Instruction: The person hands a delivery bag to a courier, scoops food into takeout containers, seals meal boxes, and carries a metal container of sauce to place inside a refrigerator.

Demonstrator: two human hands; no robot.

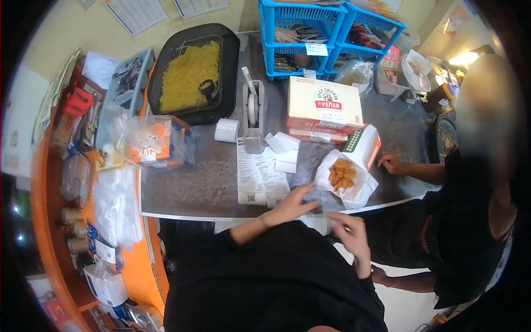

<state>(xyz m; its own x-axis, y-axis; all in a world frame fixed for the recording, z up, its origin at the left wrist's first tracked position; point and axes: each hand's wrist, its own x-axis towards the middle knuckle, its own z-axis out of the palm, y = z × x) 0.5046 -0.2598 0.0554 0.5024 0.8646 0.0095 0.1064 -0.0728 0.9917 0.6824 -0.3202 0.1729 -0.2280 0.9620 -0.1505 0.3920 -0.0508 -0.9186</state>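
My left hand (290, 203) reaches over the front edge of the grey counter (193, 185), fingers apart, touching the counter next to a long receipt (254, 177). My right hand (349, 231) hovers just off the counter edge, fingers loosely curled, holding nothing I can make out. Just beyond both hands, fried chicken pieces (342, 173) lie on white paper (359, 191), beside a tilted red, green and white carton (364, 145).
Another person in black stands at the right with a hand (391, 162) on the counter. Stacked chicken boxes (324, 106), a tape dispenser (254, 116), a black tray of yellow rice (191, 74), blue baskets (301, 33) and bagged items (152, 141) crowd the counter.
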